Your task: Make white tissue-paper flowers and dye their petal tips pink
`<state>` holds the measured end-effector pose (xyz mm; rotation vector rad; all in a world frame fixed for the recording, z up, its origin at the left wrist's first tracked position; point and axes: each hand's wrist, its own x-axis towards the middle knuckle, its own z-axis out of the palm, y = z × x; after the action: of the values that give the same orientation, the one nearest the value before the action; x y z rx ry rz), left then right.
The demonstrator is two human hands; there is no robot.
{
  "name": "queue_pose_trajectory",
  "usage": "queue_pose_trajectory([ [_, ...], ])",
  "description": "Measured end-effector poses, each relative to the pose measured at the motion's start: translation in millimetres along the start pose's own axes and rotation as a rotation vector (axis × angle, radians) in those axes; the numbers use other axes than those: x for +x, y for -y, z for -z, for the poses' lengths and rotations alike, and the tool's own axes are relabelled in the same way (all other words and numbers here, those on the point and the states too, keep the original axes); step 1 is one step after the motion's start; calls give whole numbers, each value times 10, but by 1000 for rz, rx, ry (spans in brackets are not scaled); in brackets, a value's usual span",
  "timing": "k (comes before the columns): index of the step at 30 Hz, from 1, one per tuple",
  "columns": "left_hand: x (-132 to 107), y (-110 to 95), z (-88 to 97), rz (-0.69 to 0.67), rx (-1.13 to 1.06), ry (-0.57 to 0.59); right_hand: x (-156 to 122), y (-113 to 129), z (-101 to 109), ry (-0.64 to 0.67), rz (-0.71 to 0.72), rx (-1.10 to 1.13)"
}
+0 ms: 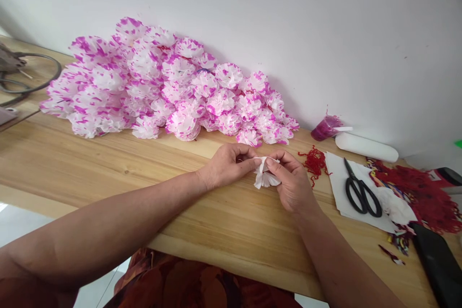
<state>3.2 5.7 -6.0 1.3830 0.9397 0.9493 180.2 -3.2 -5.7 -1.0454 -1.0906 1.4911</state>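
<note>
Both hands, left hand (227, 163) and right hand (294, 183), pinch one folded white paper flower (265, 175) in a closed grip.

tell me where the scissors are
In the head view the black scissors lie on a white paper sheet, right of the red thread and the right hand holding a white paper flower.

White crumpled paper flower (265, 177), pinched btwn both hands, above tabletop.
</note>
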Motion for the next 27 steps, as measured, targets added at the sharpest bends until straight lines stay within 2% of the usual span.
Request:
queue_pose_trajectory([
  [3,-12,-7,-8,-4,30,16,2,-9,-7,18,-2,-27],
  [7,-1,22,-6,49,-86,39,13,4,-7,-19,-37,64],
  [13,36,56,-16,158,-334,-72,6,31,-11,56,-75,95],
  [21,52,56,-47,195,-511,-92,15,1,-14,-52,-85,46],
  [27,52,48,-45,152,-531,-107,39,-4,4,-82,-64,18],
])
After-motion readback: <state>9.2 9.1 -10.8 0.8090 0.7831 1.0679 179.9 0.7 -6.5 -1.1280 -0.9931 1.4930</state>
